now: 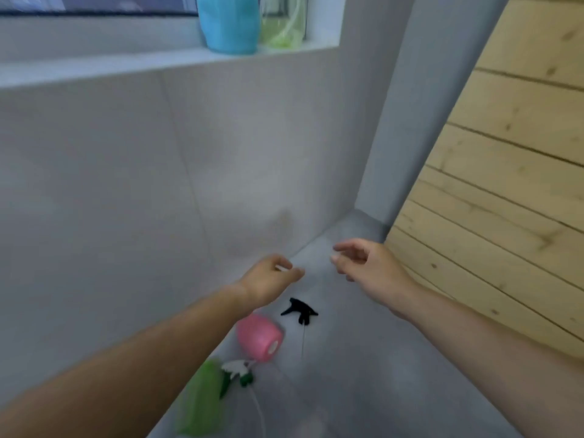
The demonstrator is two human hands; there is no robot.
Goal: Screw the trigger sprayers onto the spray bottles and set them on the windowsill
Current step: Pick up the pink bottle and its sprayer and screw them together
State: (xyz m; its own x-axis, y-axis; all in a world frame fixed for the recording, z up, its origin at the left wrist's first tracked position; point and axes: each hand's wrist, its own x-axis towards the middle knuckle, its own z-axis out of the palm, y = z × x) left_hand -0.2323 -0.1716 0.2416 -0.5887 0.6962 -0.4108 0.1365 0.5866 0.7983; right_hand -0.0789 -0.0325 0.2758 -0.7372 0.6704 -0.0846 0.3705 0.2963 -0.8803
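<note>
On the grey floor a pink bottle (pixel 259 338) lies on its side with its neck open. A black trigger sprayer (pixel 300 311) with a thin tube lies just beyond it. Nearer to me a green bottle (pixel 202 399) lies beside a white-and-green sprayer (pixel 238 373). On the windowsill (pixel 126 63) stand a blue bottle (pixel 229 23) and a pale green bottle (pixel 282 25), their tops cut off by the frame. My left hand (pixel 268 278) and my right hand (pixel 369 263) hover above the floor near the wall corner, fingers apart, holding nothing.
A grey tiled wall (pixel 158 172) rises below the sill. A wooden plank wall (pixel 505 184) closes the right side. The picture is blurred by motion.
</note>
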